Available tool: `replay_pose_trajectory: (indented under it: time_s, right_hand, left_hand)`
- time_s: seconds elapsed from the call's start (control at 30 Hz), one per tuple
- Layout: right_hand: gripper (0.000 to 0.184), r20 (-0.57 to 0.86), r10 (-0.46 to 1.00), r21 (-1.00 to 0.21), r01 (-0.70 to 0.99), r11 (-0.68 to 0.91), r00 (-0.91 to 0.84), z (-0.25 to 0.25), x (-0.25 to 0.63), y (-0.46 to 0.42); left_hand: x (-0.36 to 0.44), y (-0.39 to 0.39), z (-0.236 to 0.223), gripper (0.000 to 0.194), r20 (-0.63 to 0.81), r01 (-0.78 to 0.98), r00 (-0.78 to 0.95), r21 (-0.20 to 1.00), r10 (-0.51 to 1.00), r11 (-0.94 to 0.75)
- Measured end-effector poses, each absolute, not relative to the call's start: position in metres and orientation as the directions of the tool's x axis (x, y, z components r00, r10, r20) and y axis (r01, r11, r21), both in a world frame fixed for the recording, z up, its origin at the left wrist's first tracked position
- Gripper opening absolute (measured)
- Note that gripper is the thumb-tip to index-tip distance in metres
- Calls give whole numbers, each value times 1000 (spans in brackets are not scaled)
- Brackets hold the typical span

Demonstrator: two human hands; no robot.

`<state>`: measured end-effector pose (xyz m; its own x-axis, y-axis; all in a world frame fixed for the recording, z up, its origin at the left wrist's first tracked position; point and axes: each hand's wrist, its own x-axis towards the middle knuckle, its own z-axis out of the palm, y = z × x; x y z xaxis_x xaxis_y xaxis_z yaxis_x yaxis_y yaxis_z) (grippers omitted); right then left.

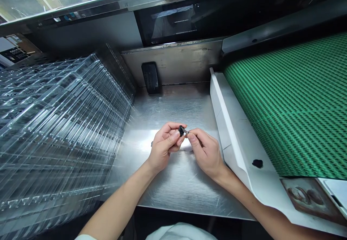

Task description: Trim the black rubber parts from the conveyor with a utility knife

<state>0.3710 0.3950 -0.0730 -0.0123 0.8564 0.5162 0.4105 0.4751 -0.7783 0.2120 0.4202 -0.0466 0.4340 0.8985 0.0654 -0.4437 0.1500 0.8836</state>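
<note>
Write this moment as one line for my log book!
left hand: small black part | right hand: small metal piece | beside: clear plastic trays, green conveyor belt

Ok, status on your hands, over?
Left hand pinching small black plastic part. Right hand pinching thin metal piece against it. Clear stacked plastic trays left, apart.

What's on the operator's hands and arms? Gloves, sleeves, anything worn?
The left hand and right hand are bare, with no gloves. The forearms are bare too. A white sleeve shows at the bottom edge of the view, on the left arm.
</note>
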Motion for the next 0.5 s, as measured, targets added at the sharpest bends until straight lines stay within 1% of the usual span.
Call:
replay_pose_trajectory:
  time_s: [0.13,0.27,0.4,0.5]
  right_hand:
    - [33,523,851,-775,389,499,-50,-73,371,394]
    - [35,487,873,-792,406,457,-32,-74,372,394]
    - [36,492,869,-788,399,468,-49,-74,374,395]
    - [36,481,876,-796,405,450,-30,-73,374,396]
  left_hand:
    - [211,421,-47,39,53,-451,442,876,895,171]
    - [211,422,-48,37,67,-458,449,874,891,165]
    - [212,423,-48,40,52,-452,447,875,893,175]
    - [212,422,-48,38,53,-450,446,876,893,173]
